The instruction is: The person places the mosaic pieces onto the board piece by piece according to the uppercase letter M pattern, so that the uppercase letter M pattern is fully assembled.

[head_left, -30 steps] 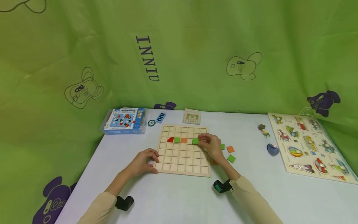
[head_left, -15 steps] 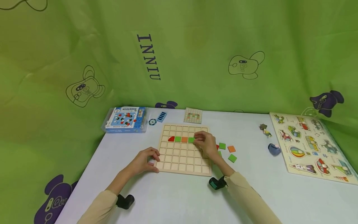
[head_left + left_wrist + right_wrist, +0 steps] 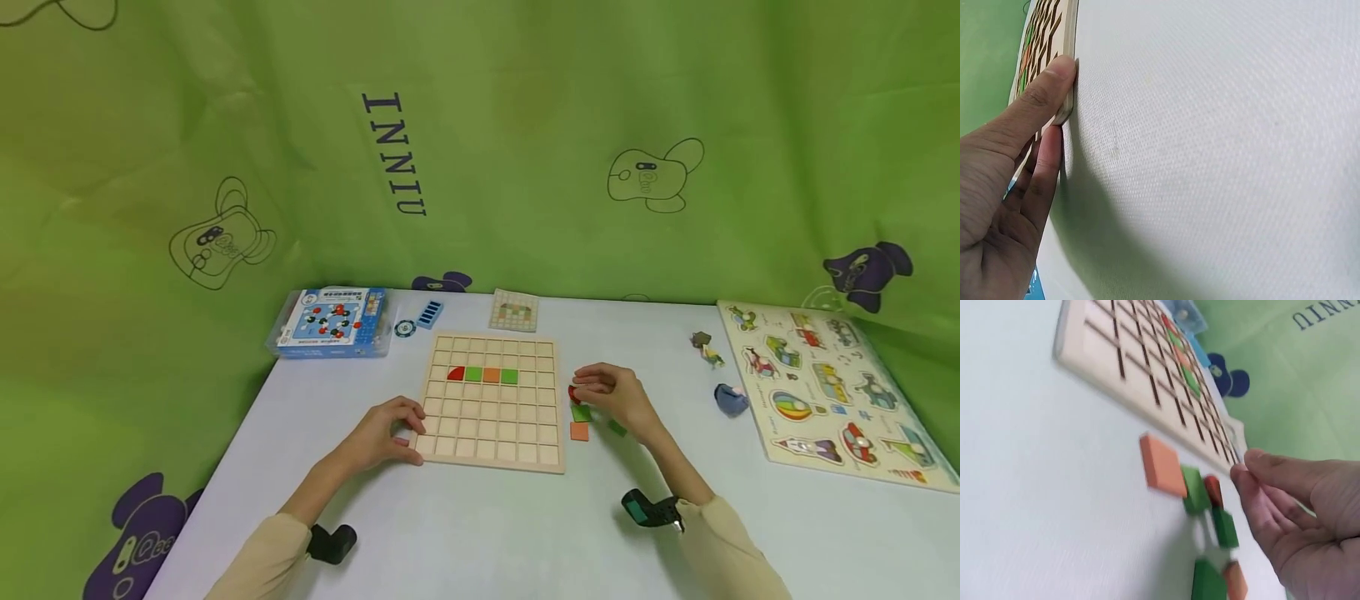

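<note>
A wooden grid board (image 3: pixel 487 408) lies on the white table. One row holds a red quarter-round tile (image 3: pixel 456 374), a green square tile (image 3: pixel 473 375), an orange square tile (image 3: pixel 491 376) and a second green one (image 3: pixel 509 377). My left hand (image 3: pixel 386 433) grips the board's near left corner, thumb along the front edge, as the left wrist view also shows. Right of the board, my right hand (image 3: pixel 617 400) hovers over loose tiles, its relaxed fingertips close above a red curved tile (image 3: pixel 1213 490) and holding nothing. Beside that piece lie a loose green tile (image 3: pixel 1195 490) and an orange one (image 3: pixel 1163 465).
A small pattern card (image 3: pixel 514 312) sits behind the board. At the back left are a boxed set (image 3: pixel 330 323), a round chip (image 3: pixel 405 328) and a blue striped piece (image 3: pixel 431 314). Small figures (image 3: pixel 707 348) and a picture puzzle board (image 3: pixel 832 392) lie to the right.
The right hand set a green tile into the row beside the orange one, let it go and moved right to the loose tiles. The left hand stayed at the board's corner.
</note>
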Action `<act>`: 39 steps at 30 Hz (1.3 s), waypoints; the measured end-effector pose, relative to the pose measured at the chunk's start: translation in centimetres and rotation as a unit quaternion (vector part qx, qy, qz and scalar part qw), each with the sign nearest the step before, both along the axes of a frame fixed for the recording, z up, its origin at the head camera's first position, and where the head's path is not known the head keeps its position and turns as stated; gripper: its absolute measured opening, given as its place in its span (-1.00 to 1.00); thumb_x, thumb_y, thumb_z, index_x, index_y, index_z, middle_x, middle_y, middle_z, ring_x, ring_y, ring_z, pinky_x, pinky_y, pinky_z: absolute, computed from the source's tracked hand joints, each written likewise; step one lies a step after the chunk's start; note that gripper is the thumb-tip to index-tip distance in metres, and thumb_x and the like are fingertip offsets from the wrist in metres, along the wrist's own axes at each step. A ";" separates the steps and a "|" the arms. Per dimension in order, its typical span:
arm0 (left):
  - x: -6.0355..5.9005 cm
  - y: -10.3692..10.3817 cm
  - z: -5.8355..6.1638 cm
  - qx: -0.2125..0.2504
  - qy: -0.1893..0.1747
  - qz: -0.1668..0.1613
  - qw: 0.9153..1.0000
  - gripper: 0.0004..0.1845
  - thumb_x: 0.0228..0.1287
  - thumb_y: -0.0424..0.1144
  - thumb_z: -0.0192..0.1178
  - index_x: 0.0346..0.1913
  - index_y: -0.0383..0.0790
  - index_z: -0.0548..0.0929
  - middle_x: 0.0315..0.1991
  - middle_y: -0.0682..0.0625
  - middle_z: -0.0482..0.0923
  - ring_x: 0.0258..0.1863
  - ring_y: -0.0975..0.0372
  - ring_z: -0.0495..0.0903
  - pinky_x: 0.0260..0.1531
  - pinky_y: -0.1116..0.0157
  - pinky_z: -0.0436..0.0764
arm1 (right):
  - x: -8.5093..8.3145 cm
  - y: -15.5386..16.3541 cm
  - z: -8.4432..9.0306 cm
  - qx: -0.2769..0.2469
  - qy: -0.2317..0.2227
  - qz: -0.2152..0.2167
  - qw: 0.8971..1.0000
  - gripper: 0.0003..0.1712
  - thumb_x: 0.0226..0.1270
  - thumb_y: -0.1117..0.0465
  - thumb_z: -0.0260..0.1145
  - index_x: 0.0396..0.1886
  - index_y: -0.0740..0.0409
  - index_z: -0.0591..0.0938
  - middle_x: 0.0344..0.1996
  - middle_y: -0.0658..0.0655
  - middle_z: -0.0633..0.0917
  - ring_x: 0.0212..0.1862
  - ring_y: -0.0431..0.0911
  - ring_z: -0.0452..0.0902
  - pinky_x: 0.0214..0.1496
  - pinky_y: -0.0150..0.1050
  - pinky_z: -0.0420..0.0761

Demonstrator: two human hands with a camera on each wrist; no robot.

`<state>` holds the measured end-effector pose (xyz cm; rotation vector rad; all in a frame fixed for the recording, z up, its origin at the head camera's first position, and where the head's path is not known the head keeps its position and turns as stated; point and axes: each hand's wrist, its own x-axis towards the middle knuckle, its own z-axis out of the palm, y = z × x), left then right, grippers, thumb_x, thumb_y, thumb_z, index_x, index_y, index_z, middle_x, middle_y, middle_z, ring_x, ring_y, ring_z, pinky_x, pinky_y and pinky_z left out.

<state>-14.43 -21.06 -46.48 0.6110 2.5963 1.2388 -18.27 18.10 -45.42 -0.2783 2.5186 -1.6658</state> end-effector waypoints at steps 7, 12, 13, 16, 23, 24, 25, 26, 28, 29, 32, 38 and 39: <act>0.0 -0.1 0.0 0.007 -0.002 -0.003 1.000 -0.68 -0.17 -0.34 0.54 -0.32 -0.26 0.64 -0.02 -0.10 0.49 0.06 -0.01 0.43 -0.16 0.29 0.62 | 0.5 0.5 -0.3 0.035 0.028 0.026 0.999 -0.65 0.16 0.49 0.36 -0.04 0.50 0.56 -0.17 0.40 0.67 -0.16 0.15 0.67 -0.15 -0.29 0.64; 0.1 0.0 0.0 0.009 -0.003 -0.004 1.000 -0.69 -0.15 -0.33 0.54 -0.31 -0.26 0.64 -0.02 -0.10 0.49 0.06 -0.01 0.42 -0.14 0.27 0.62 | -0.6 -0.7 -0.8 0.037 0.048 0.025 0.998 -0.67 0.17 0.51 0.34 -0.05 0.51 0.55 -0.16 0.42 0.66 -0.14 0.18 0.66 -0.15 -0.26 0.65; 0.1 0.0 0.0 0.008 -0.004 -0.003 1.000 -0.69 -0.15 -0.33 0.54 -0.31 -0.26 0.64 -0.02 -0.10 0.49 0.07 -0.01 0.42 -0.14 0.27 0.62 | -1.0 -0.8 -0.9 0.032 0.049 0.024 0.998 -0.66 0.17 0.52 0.33 -0.03 0.51 0.55 -0.15 0.42 0.65 -0.12 0.19 0.65 -0.14 -0.27 0.65; 0.1 0.0 -0.1 0.006 -0.006 0.000 1.000 -0.69 -0.15 -0.33 0.54 -0.31 -0.25 0.64 -0.02 -0.09 0.49 0.07 0.00 0.42 -0.12 0.25 0.61 | -2.2 -0.9 -1.1 0.008 0.047 0.022 0.999 -0.63 0.22 0.52 0.29 0.03 0.54 0.50 -0.08 0.46 0.61 -0.03 0.24 0.61 -0.10 -0.32 0.63; 0.1 0.0 -0.2 0.000 -0.007 0.004 1.000 -0.70 -0.15 -0.29 0.54 -0.32 -0.20 0.64 -0.02 -0.06 0.49 0.06 0.01 0.42 -0.10 0.25 0.60 | -5.5 1.1 -1.1 0.020 0.050 0.010 0.998 -0.57 0.24 0.52 0.27 0.12 0.47 0.48 0.06 0.44 0.56 0.12 0.25 0.50 0.08 -0.09 0.56; 0.1 0.0 -0.2 -0.001 -0.004 0.004 1.000 -0.70 -0.15 -0.30 0.54 -0.33 -0.20 0.64 -0.02 -0.06 0.49 0.06 0.01 0.42 -0.10 0.24 0.60 | -5.9 1.4 -1.1 0.041 0.051 0.020 0.998 -0.57 0.23 0.51 0.28 0.12 0.45 0.49 0.07 0.42 0.56 0.13 0.25 0.49 0.11 -0.03 0.53; 0.1 0.0 -0.1 0.000 -0.003 0.003 1.000 -0.69 -0.16 -0.31 0.55 -0.33 -0.20 0.65 -0.02 -0.06 0.49 0.06 0.01 0.42 -0.10 0.24 0.60 | -6.3 1.6 -1.2 0.056 0.048 0.030 0.997 -0.56 0.22 0.51 0.29 0.11 0.43 0.50 0.07 0.41 0.56 0.13 0.25 0.49 0.13 0.02 0.51; 0.1 0.0 -0.1 0.000 -0.001 0.002 1.000 -0.69 -0.16 -0.31 0.55 -0.33 -0.20 0.65 -0.03 -0.06 0.50 0.06 0.01 0.42 -0.10 0.25 0.60 | -6.6 1.8 -1.2 0.070 0.045 0.042 0.996 -0.57 0.21 0.51 0.30 0.11 0.42 0.51 0.06 0.40 0.57 0.12 0.24 0.49 0.13 0.05 0.50; 0.2 0.0 -0.1 0.001 0.004 -0.002 1.000 -0.69 -0.17 -0.32 0.55 -0.33 -0.21 0.64 -0.03 -0.07 0.50 0.06 0.01 0.43 -0.12 0.25 0.60 | -7.0 2.0 -1.4 0.095 0.039 0.060 0.993 -0.60 0.21 0.49 0.31 0.07 0.39 0.53 0.01 0.36 0.60 0.07 0.21 0.52 0.11 0.02 0.53; 0.2 0.0 -0.1 0.002 0.006 -0.004 1.000 -0.69 -0.17 -0.33 0.55 -0.33 -0.21 0.64 -0.03 -0.07 0.50 0.06 0.00 0.43 -0.12 0.26 0.61 | -7.2 2.0 -1.5 0.101 0.038 0.061 0.992 -0.62 0.20 0.48 0.33 0.04 0.38 0.55 -0.04 0.35 0.63 0.02 0.19 0.55 0.06 -0.03 0.56; 0.2 -0.1 0.0 0.005 0.010 -0.009 1.000 -0.69 -0.17 -0.34 0.55 -0.33 -0.22 0.64 -0.03 -0.08 0.50 0.06 0.00 0.43 -0.13 0.26 0.61 | -7.3 1.8 -1.8 0.110 0.055 0.052 0.991 -0.70 0.16 0.46 0.37 -0.09 0.37 0.60 -0.19 0.29 0.67 -0.16 0.06 0.58 -0.12 -0.25 0.59; 0.1 -0.1 0.0 0.004 0.008 -0.008 1.000 -0.69 -0.17 -0.34 0.55 -0.32 -0.22 0.64 -0.03 -0.08 0.50 0.06 0.00 0.43 -0.12 0.26 0.60 | -6.5 1.2 -2.3 0.098 0.096 -0.009 0.990 -0.77 0.10 0.43 0.43 -0.22 0.38 0.63 -0.34 0.27 0.70 -0.34 -0.05 0.57 -0.33 -0.48 0.51; 0.1 -0.1 0.0 0.006 0.006 -0.008 1.000 -0.69 -0.17 -0.35 0.54 -0.32 -0.23 0.64 -0.02 -0.09 0.50 0.07 0.00 0.43 -0.13 0.26 0.61 | -6.2 1.0 -2.3 0.099 0.101 -0.025 0.990 -0.77 0.09 0.42 0.45 -0.23 0.37 0.64 -0.35 0.27 0.70 -0.34 -0.03 0.59 -0.34 -0.48 0.50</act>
